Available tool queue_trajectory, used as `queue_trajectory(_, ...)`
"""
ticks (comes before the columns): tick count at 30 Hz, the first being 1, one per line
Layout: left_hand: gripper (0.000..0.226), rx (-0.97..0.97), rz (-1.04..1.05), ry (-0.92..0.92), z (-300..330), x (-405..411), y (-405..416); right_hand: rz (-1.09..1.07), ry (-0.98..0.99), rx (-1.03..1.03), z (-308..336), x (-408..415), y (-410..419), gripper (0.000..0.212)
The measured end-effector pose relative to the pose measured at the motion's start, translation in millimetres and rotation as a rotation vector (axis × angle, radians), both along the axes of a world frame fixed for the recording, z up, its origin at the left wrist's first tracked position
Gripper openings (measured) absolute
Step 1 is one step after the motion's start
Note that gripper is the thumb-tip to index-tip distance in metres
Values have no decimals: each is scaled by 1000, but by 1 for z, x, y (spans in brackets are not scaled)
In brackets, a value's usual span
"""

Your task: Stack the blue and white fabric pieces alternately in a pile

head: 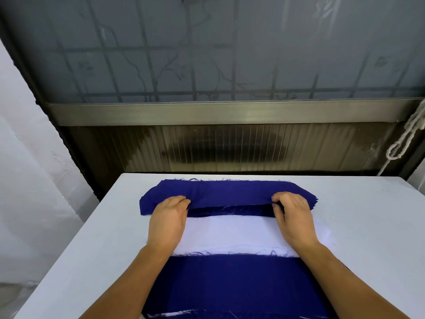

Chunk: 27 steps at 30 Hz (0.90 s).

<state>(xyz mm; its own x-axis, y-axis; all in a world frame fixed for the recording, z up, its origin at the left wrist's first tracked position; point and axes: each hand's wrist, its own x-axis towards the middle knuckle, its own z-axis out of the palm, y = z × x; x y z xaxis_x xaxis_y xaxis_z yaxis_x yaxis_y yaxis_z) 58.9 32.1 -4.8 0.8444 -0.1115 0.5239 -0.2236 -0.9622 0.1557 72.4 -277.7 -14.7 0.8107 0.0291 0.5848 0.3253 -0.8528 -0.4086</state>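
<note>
Now we lift the top blue piece off the far blue stack.

Nearest us lies the blue-and-white pile (232, 284), a white piece (230, 231) beyond it on the desk (92, 238). Our left hand (169, 217) and right hand (292, 215) have fingers (184, 201) clamped on the blue piece (230, 194), one at each end of its near edge, likely so it lifts flat.

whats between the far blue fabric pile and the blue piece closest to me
In the head view, a flat white fabric piece lies between the far blue fabric pile and the near blue fabric piece, with both hands reaching across it.
</note>
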Motion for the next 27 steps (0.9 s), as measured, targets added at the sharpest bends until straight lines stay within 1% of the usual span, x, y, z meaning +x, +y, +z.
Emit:
queue_trajectory(3, 27, -34, -47, -90, 5, -20, 12, 10, 48, -95, 16, -20, -2, 19)
queue_trajectory(5, 22, -55, -96, -132, 7, -40, 21, 10, 126, -116, 26, -43, -7, 22)
queue_trajectory(6, 25, -62, -123, -124, 8, -52, 25, 13, 177, -120, 30, -56, -10, 24)
queue_trajectory(7, 28, -75, -155, -98, 8, -63, 27, 28, 229, -136, 34, -70, -14, 24)
queue_trajectory(10, 28, -140, -249, 16, 15, -95, 36, 126, 396, -198, 44, -112, -26, 14)
queue_trajectory(13, 28, -217, -346, 127, 25, -117, 45, 205, 586, -85, 58, -138, -38, 14)
queue_trajectory(16, 13, -209, -423, 280, 30, -125, 52, 256, 718, -39, 69, -142, -46, 12)
queue_trajectory(18, 19, -196, -406, 405, 33, -119, 54, 244, 772, -45, 72, -137, -45, 9)
queue_trajectory(20, 22, -210, -333, 463, 36, -108, 50, 173, 751, -45, 74, -127, -40, 10)
queue_trajectory(22, 19, -235, -246, 398, 43, -98, 44, 69, 638, -76, 79, -116, -33, 11)
queue_trajectory(24, 19, -261, -184, 261, 51, -91, 39, 6, 423, -102, 84, -109, -28, 13)
queue_trajectory(27, 20, -297, -159, 44, 58, -94, 43, 18, 38, -125, 84, -112, -27, 12)
